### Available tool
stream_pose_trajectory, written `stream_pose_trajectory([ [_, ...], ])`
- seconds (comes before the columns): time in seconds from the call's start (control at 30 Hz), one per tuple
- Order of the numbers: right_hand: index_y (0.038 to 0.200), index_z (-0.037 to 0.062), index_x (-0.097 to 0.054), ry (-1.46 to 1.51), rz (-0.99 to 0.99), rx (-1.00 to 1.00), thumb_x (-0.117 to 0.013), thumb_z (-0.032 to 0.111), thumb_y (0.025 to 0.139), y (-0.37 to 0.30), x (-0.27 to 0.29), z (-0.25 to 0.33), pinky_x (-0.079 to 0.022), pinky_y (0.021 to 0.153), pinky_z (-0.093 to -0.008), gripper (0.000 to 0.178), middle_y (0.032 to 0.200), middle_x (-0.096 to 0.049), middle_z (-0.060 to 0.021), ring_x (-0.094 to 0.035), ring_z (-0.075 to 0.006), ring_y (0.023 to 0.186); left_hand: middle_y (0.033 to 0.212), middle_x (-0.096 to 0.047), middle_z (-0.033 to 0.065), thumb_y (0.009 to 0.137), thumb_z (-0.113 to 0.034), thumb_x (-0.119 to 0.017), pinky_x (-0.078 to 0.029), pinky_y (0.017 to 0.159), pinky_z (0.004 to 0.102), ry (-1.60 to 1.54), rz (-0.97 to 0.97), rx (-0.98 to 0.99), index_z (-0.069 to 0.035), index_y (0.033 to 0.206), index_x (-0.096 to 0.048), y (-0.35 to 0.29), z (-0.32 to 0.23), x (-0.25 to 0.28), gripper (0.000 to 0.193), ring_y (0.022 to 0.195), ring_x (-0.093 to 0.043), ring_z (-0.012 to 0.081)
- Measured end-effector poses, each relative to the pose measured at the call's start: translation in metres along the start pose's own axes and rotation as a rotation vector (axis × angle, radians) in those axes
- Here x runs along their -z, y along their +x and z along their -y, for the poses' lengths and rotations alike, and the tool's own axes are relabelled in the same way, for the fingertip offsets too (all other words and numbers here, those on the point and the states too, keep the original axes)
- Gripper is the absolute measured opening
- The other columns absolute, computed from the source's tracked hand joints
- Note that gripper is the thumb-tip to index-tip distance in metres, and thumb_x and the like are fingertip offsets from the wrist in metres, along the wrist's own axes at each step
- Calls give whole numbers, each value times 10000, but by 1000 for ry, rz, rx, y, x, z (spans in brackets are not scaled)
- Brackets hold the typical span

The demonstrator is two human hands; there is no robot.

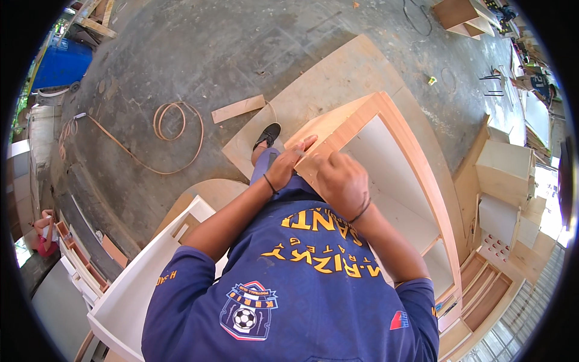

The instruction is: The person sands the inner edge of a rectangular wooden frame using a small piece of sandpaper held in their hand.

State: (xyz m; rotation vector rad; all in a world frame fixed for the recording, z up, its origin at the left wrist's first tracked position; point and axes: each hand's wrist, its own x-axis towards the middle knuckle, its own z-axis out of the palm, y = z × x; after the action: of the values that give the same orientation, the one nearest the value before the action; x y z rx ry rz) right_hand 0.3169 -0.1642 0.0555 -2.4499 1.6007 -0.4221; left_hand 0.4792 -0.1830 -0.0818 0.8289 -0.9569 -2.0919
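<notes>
A wooden cabinet (411, 149) with a light wood-grain front frame and a white inside lies at a slant in front of me, towards the right. My left hand (286, 166) is at its near corner, thumb and fingers closed over the edge, with the fingertips resting on the side panel (332, 123). Close beside it, my right hand (342, 182) is curled into a fist over the front frame's edge. Whatever its fingers may hold is hidden. A dark band circles each wrist.
Beneath the cabinet lies a thin brown board (338, 72). On the concrete floor are a loose plank (238, 108) and a coiled edging strip (170, 120). A white open box (129, 301) stands at my left; further cabinets (503, 166) stand right. Another person (45, 232) sits far left.
</notes>
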Motion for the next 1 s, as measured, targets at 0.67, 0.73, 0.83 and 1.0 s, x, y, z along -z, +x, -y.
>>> stream_pose_trajectory([
  [0.67, 1026, 96, -648, -48, -85, -60, -607, 66, 758, -3, 0, -9, -473, 587, -367, 273, 705, -505, -63, -582, -235, 694, 1445, -419, 115, 1052, -389, -202, -280, 1108, 283, 246, -8, -65, 34, 1426, -355, 2, -4, -2, 585, 1313, -406, 171],
  [0.73, 1002, 100, -654, 30, -65, -25, -625, 72, 744, -11, -4, 1, -468, 591, -373, 261, 706, -515, -60, -579, -235, 676, 1439, -425, 110, 1053, -382, -206, -295, 1098, 281, 124, -13, -27, 31, 1427, -354, 4, 4, 1, 577, 1305, -414, 164],
  [0.83, 953, 71, -673, 63, -148, -126, -631, 63, 773, 0, 8, -12, -460, 545, -370, 185, 700, -522, -92, -572, -268, 627, 1423, -442, 102, 1053, -374, -215, -323, 1078, 276, 121, -19, -34, 19, 1434, -352, 6, 7, 4, 564, 1284, -430, 153],
  [1.0, 987, 57, -669, -7, -204, -219, -625, 58, 799, 9, 2, -46, -454, 522, -367, 193, 707, -535, -113, -571, -285, 608, 1372, -500, 87, 1053, -378, -218, -349, 1048, 261, 164, -35, -9, -1, 1426, -384, 5, -7, -3, 556, 1232, -476, 136],
])
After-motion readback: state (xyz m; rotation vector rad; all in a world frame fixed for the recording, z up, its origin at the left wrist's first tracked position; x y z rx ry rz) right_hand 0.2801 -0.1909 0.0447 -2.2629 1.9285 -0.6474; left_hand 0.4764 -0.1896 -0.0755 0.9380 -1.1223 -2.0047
